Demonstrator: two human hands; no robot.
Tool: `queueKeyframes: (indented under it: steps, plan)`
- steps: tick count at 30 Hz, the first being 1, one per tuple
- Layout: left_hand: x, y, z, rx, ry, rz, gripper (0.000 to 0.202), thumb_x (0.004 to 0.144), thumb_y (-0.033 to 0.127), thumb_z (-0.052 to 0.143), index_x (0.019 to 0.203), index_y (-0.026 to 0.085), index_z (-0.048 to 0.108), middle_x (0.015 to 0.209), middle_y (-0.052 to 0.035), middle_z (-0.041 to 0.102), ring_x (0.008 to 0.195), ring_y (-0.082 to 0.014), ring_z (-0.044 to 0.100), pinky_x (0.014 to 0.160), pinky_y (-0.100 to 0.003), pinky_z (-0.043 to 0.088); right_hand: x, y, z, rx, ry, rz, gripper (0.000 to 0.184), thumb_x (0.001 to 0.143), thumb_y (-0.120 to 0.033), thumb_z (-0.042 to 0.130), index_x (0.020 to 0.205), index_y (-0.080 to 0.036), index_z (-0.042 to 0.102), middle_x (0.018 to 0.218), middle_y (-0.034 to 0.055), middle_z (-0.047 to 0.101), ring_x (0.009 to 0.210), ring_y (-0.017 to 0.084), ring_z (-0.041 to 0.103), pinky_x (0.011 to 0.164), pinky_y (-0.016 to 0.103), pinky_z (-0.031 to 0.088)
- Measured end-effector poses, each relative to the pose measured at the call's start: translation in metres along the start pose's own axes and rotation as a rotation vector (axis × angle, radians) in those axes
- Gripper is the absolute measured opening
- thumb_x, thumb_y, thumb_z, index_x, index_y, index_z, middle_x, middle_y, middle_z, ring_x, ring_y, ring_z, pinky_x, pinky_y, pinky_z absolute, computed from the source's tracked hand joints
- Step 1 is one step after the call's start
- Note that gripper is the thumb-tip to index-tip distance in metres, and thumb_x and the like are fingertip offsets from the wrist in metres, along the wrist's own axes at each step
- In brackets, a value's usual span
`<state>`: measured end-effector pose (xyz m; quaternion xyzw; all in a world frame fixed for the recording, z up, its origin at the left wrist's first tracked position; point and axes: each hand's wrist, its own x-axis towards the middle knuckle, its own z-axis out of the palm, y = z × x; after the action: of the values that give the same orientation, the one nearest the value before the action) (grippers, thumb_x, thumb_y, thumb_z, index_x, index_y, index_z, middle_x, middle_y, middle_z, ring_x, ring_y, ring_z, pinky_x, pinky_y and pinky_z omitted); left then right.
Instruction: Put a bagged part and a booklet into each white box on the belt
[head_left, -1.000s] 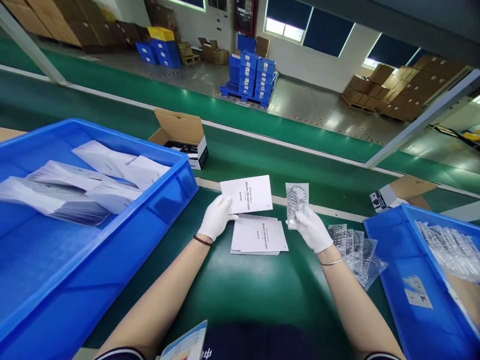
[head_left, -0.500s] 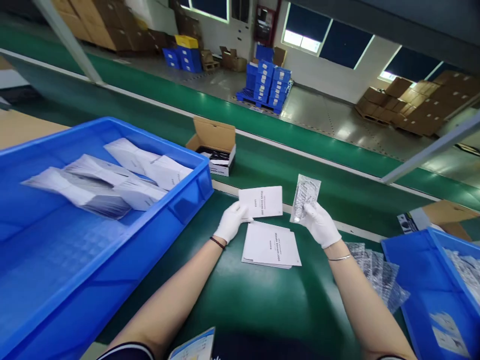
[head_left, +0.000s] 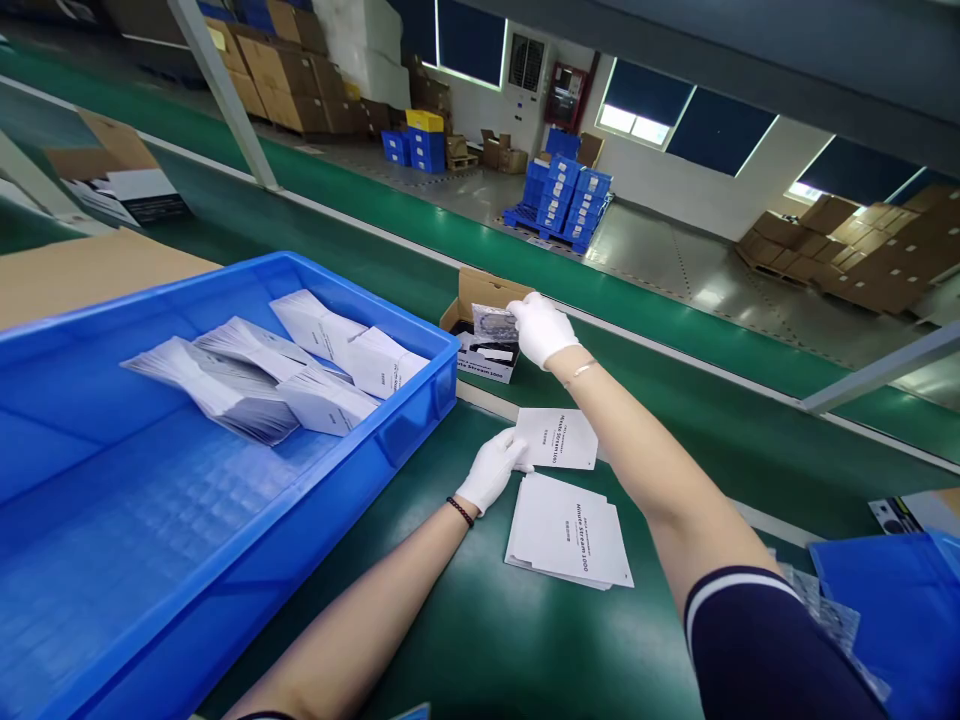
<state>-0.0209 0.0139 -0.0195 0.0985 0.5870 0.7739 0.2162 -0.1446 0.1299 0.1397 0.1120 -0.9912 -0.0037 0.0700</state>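
In a white glove, my left hand (head_left: 495, 470) grips the left edge of a white printed booklet (head_left: 557, 438), just above the green surface. Below that booklet lies a small stack of the same booklets (head_left: 571, 530). My gloved right hand (head_left: 541, 328) reaches across to an open cardboard box (head_left: 484, 352). Pinched in its fingers is a clear plastic bag (head_left: 495, 323) with something coiled inside, held over the box's opening. Dark items and a white piece show inside the box, partly hidden by the bag.
At left stands a large blue bin (head_left: 360, 465) with bundles of white booklets (head_left: 225, 390) in it. More clear bags (head_left: 825, 605) lie by another blue bin (head_left: 892, 590) at right, partly behind my right arm. A white rail (head_left: 660, 365) runs behind the work surface.
My right hand has moved left and away from me, carrying the plastic bag to the open box. My left hand still holds the booklet, slightly lower. The view has shifted left.
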Motion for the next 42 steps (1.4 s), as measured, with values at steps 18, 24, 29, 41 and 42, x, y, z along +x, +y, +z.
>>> queueKeyframes:
  steps: [18, 24, 29, 41, 42]
  plan:
    - [0.009, -0.015, -0.007, -0.006, -0.102, 0.008, 0.045, 0.081, 0.042, 0.061, 0.117, 0.015, 0.062, 0.106, -0.0088, 0.064, 0.073, -0.0170, 0.060, 0.066, -0.030, 0.055, 0.043, 0.005, 0.064, 0.009, -0.459, 0.055, 0.037, 0.089, -0.024, 0.055, 0.124, -0.028, 0.065, 0.125, 0.0061, 0.062, 0.109, 0.028, 0.060, 0.092, 0.036, 0.047]
    - [0.011, -0.006, -0.008, -0.216, -0.017, 0.019, 0.077, 0.075, 0.031, 0.069, 0.144, 0.017, 0.038, 0.124, -0.0125, 0.059, 0.082, -0.0166, 0.062, 0.065, -0.025, 0.056, -0.038, 0.016, 0.035, 0.150, -0.213, -0.175, 0.039, 0.097, -0.037, 0.043, 0.132, -0.026, 0.057, 0.135, 0.0044, 0.055, 0.116, 0.024, 0.053, 0.097, 0.035, 0.043]
    - [0.015, -0.004, -0.010, -0.414, 0.055, 0.022, 0.077, 0.072, 0.025, 0.073, 0.141, 0.013, 0.042, 0.116, -0.0150, 0.062, 0.074, -0.0139, 0.062, 0.057, -0.021, 0.051, -0.139, -0.004, 0.035, -0.126, -0.158, -0.431, 0.040, 0.085, -0.036, 0.067, 0.118, -0.016, 0.061, 0.114, 0.0136, 0.060, 0.108, 0.031, 0.051, 0.092, 0.045, 0.041]
    - [0.011, 0.003, -0.013, -0.560, 0.191, -0.124, 0.049, 0.086, 0.019, 0.059, 0.132, 0.008, 0.049, 0.093, -0.0131, 0.067, 0.076, -0.0176, 0.066, 0.069, -0.026, 0.052, -0.074, 0.055, 0.076, -0.112, 0.045, -0.020, 0.037, 0.099, -0.030, 0.040, 0.129, -0.016, 0.056, 0.135, 0.0139, 0.054, 0.125, 0.031, 0.044, 0.103, 0.048, 0.034]
    - [0.011, 0.003, -0.014, -0.552, 0.183, -0.128, 0.048, 0.085, 0.019, 0.059, 0.131, 0.008, 0.050, 0.094, -0.0132, 0.067, 0.077, -0.0179, 0.067, 0.070, -0.026, 0.052, -0.074, 0.059, 0.081, -0.073, -0.020, 0.005, 0.040, 0.099, -0.040, 0.043, 0.130, -0.017, 0.055, 0.137, 0.0134, 0.052, 0.127, 0.032, 0.043, 0.102, 0.047, 0.036]
